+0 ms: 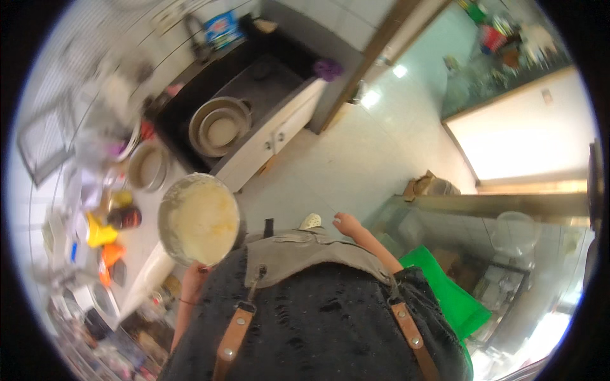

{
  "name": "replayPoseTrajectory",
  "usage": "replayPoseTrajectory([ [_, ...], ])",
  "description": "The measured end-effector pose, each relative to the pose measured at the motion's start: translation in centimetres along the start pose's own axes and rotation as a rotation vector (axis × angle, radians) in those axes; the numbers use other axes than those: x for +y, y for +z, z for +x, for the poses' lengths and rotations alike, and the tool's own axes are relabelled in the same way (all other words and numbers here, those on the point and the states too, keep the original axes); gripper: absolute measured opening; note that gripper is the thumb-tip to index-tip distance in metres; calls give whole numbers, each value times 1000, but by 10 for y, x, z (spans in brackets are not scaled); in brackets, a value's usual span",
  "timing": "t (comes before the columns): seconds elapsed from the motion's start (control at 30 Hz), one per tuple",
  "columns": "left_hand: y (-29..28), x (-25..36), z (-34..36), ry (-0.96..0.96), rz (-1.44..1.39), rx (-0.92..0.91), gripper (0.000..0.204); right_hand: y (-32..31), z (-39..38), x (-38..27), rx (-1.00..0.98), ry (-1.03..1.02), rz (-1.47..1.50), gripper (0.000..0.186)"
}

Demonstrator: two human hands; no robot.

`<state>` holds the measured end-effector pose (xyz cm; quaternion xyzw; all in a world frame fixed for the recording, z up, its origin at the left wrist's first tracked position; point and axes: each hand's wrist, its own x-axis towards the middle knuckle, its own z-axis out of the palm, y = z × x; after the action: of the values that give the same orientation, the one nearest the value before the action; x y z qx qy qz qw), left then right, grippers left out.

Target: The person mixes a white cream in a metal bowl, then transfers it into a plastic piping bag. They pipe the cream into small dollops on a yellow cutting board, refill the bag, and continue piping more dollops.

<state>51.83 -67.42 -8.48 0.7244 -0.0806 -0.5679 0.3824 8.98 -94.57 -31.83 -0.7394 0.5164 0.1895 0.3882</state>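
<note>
A round metal mixing bowl (162,219) with a pale yellow, creamy mixture (203,219) coating its inside is in front of me to the left. My left hand (196,274) is closed at the near rim of this bowl; most of its fingers are hidden. My right hand (347,224) hangs out to the right over the floor, with its fingers loosely bent and slightly apart. Nothing shows in it. A pale clog with holes (311,221) is on the floor between my hands.
A dark sink (267,86) with nested round pans (219,127) lies ahead left. Beside it, the counter (143,273) holds another round pan (147,166) and yellow and orange containers (101,233). At right are a glass display case (438,222) and a green cloth (445,295).
</note>
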Motion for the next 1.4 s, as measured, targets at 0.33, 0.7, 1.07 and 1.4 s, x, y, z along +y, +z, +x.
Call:
replayPoseTrajectory([
  [0.33,304,162,139,-326,-654,-431,46,-163,16,259,346,86,148,35],
  [0.7,615,357,333,-245,235,-646,29,-237,45,351,352,531,651,38],
  [1.07,961,538,480,246,817,-905,22,-462,169,560,324,750,800,37],
  [1.4,1231,685,730,-177,385,-747,23,-908,358,858,890,645,770,32],
])
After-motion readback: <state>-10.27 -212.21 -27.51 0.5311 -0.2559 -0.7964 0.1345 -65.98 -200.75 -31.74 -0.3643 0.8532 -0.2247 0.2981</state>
